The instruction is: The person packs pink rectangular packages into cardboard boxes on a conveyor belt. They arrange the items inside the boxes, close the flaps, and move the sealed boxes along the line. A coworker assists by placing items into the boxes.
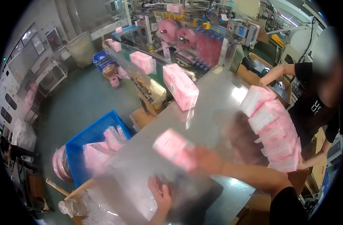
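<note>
So the right-hand grip [207,161] has a pink pack [170,145] in it, out over the middle of the metal bench [216,112]. It's closed around the pack's lower-right end, and the rest pokes out up and to the left. The pack's long axis slants from upper left to lower right, pretty close to the line of that forearm. It's all smeared with motion blur, so I can't make out single fingers, or whether the pack touches the bench or hangs just above it.

The left-hand grip [160,193] is nearer the wearer, below and a bit left of the pack. Nothing in it that I can see, thumb standing off from the fingers, loosely spread. The pack is near it but not touching, and the right is clearly the closer hand.

Another pink pack [180,86] sits at the far edge of the bench, long axis pointing roughly back at the wearer, well apart from both hands. Over on the right a co-worker's hands [302,163] are at the two ends of a row of packs [274,131]. Off to the left there's a blue crate [92,139] with more pink packs inside.
</note>
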Demonstrator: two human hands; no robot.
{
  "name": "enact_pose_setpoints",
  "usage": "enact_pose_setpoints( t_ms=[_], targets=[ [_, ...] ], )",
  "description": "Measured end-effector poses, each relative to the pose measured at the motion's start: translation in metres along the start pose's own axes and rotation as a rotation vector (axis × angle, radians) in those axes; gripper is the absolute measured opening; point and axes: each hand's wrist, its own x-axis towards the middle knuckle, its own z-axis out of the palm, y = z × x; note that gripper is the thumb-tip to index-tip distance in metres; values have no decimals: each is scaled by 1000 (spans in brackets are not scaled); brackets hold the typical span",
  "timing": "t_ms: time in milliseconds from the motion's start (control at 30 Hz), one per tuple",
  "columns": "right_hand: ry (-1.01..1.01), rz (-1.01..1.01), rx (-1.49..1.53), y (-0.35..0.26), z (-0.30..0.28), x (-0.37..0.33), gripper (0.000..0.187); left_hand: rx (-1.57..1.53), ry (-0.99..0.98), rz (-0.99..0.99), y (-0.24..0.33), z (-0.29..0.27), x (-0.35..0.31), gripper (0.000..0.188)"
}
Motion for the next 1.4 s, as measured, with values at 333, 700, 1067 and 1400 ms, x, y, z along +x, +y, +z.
enact_pose_setpoints(
  t_ms=[333,700,1067,1400],
  targets=[
    [88,882,14,141,-46,106,86,-89,80,-105,57,20,31,75],
    [-133,326,456,-100,-15,-56,73,451,-70,43,93,-19,21,73],
    [-50,625,-340,136,-40,66,91,1110,-295,406,108,-41,-14,76],
    [-218,216,238,-106,-28,-78,68,1184,-271,320,110,-44,-23,70]
  ],
)
